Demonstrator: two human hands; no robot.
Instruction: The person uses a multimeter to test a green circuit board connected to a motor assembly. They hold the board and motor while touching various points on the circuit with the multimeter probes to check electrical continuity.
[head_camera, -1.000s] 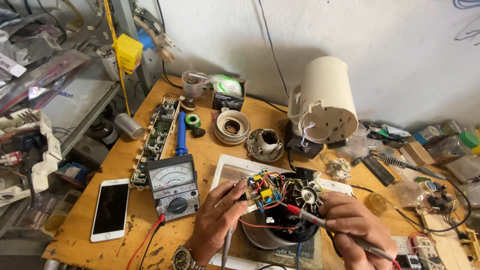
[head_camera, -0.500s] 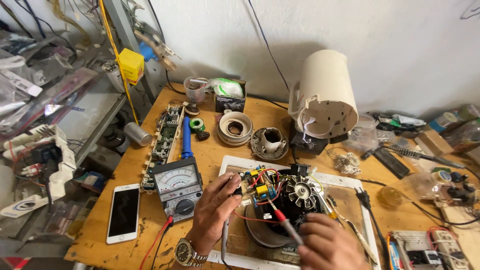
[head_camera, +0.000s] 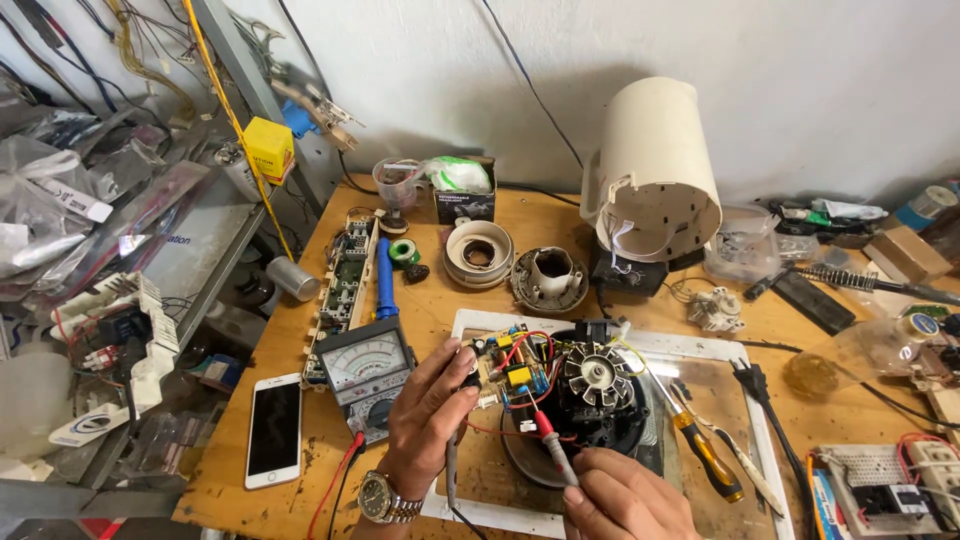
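The left hand (head_camera: 432, 415), a metal watch on its wrist, is curled shut around a black test probe (head_camera: 453, 462) whose tip meets the edge of the small green circuit board (head_camera: 512, 368) crowded with red, yellow and blue parts. The right hand (head_camera: 622, 498) is closed on a red-tipped test probe (head_camera: 552, 445), pinched between thumb and fingers, its point set on the lower side of the same board. That board sits against a black motor with a ribbed grey fan wheel (head_camera: 592, 378), resting in a dark round housing on a white rectangular frame (head_camera: 700, 345) in the near middle of the wooden surface (head_camera: 330, 470). Just left of the left hand lies a grey analogue multimeter (head_camera: 367, 372), with a white smartphone (head_camera: 274, 430) further left. A yellow-handled screwdriver (head_camera: 706, 455) lies to the right of the motor. A cream cylindrical casing (head_camera: 655, 165) stands tilted behind
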